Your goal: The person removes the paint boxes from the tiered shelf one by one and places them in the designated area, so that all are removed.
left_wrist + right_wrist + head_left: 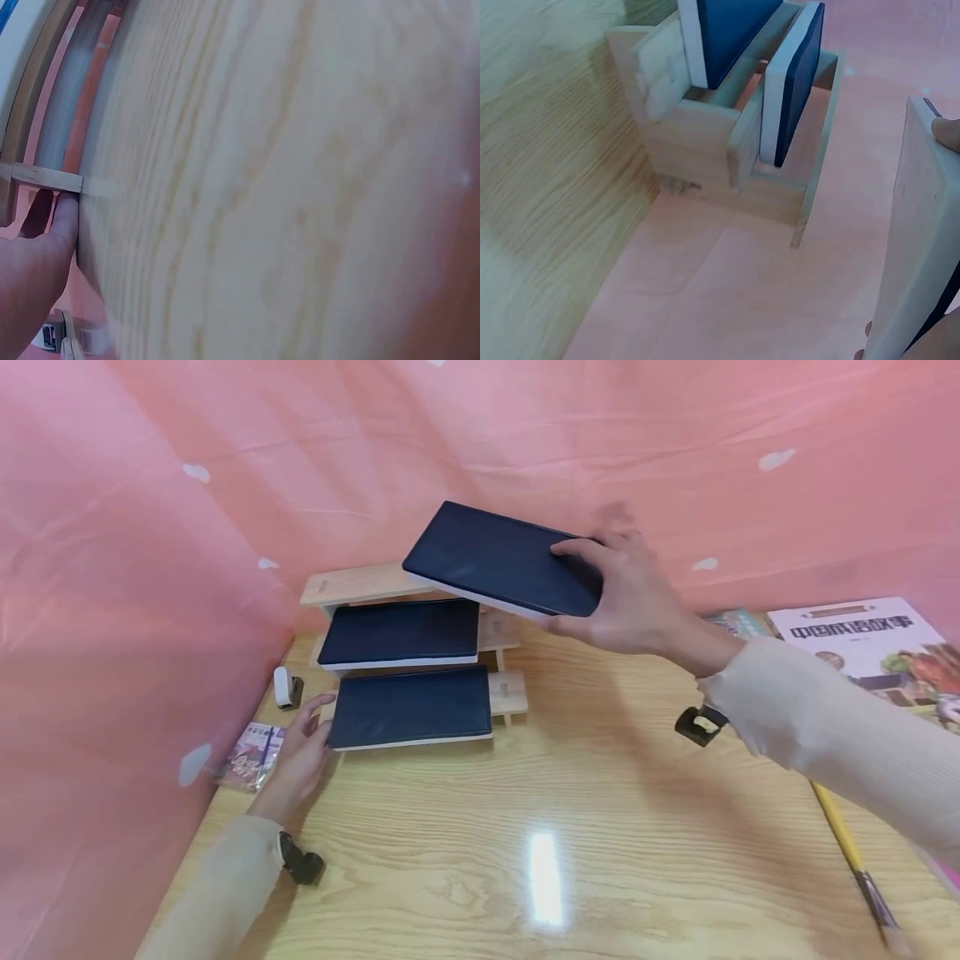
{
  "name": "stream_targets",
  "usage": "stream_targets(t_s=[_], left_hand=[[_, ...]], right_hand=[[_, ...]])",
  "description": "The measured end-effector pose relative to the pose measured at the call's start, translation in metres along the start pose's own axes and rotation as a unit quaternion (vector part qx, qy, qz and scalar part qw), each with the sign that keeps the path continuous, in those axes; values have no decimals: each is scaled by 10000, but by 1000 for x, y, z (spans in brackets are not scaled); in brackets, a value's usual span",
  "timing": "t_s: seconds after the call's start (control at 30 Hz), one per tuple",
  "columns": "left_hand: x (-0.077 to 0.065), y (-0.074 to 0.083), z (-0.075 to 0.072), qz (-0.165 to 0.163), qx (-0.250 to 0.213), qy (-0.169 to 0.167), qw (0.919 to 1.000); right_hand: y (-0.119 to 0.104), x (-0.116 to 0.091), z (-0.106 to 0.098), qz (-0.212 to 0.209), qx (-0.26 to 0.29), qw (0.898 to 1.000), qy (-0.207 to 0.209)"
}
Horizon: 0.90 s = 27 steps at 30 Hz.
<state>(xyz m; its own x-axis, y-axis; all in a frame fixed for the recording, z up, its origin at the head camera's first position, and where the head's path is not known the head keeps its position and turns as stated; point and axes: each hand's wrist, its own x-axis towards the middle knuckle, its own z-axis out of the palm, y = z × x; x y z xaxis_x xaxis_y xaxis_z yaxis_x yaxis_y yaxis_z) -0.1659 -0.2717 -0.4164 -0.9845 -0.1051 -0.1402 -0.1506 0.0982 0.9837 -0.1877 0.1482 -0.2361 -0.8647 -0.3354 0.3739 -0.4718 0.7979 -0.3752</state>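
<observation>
Above the wooden rack (356,583), a navy notebook (495,558)

Head view: right hand (633,589) pinches its right end; long axis points left. Left wrist: left hand (36,274) touches rack, grip unclear. Right wrist: notebook hangs clear of rack.

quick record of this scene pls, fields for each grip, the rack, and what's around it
right grip: right hand holds a dark-covered book, tilted and raised clear of the rack
left grip: left hand at the rack's left end, beside the lowest tier
rack: wooden, three-tiered
books on rack: middle-tier book; lowest-tier book; both dark-covered
left side: white stapler, purple printed packet
right side: yellow-handled paintbrush, illustrated book
surface: wood-grain tabletop
backdrop: pink cloth
</observation>
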Motion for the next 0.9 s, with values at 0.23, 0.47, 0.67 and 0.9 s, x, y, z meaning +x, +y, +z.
stream_targets(t_s=[0.23,0.47,0.67,0.9], left_hand=[[2,-2,-2,4,-60,-61,10000],[1,-2,-2,36,-155,5,9999],[0,-2,-4,98,-154,-155,9997],[-1,-1,-3,55,-157,-111,9998]], right_hand=[[14,-20,-5,165,51,9997,192],[30,-39,-5,291,74,9990,328],[47,-60,-2,470,86,9981,402],[66,-77,6,558,86,9970,531]])
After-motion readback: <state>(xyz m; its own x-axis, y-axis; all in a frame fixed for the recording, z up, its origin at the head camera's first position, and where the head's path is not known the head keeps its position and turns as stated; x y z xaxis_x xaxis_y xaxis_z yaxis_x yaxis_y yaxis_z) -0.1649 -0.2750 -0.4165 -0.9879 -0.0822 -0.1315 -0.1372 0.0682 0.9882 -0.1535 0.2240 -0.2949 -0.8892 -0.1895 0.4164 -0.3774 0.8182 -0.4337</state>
